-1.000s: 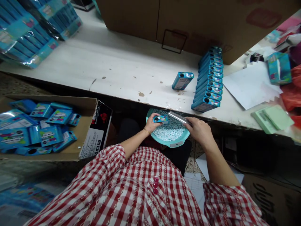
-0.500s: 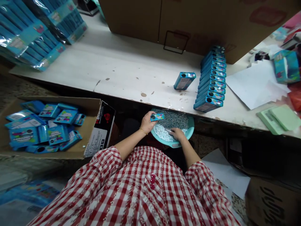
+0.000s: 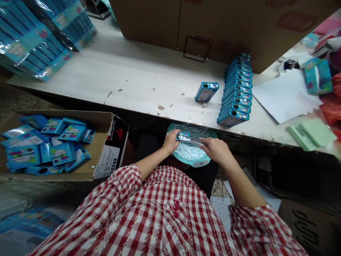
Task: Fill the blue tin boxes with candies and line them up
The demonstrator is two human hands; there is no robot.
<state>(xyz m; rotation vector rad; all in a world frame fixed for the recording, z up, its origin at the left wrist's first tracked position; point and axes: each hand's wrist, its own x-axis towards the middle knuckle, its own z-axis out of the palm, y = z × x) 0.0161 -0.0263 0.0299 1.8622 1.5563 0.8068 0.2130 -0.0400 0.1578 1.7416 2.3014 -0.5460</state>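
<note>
Right hand [image 3: 216, 149] grips metal scoop [image 3: 196, 142] bearing white pellets [image 3: 185, 138]. Left hand [image 3: 171, 141] pinches blue box [image 3: 184, 134] at scoop tip. Below both hands: teal basin [image 3: 206, 161] of pellets. Beyond right hand: row of blue boxes [image 3: 236, 94]. Left of left hand: carton [image 3: 99, 142].

My view comes from a single camera worn on my head, facing forward and down. My checked shirt [image 3: 157, 213] fills the bottom, closest; my left fingers [image 3: 174, 133] and right fingers [image 3: 207, 142] come mid-frame over the tub [image 3: 201, 163], farther off; the surface [image 3: 149, 85] slants across beyond, with the brown carton [image 3: 226, 32] at the top edge. It looks wide, reaching the open box [image 3: 99, 138] at left and white paper [image 3: 285, 99] at right.
</note>
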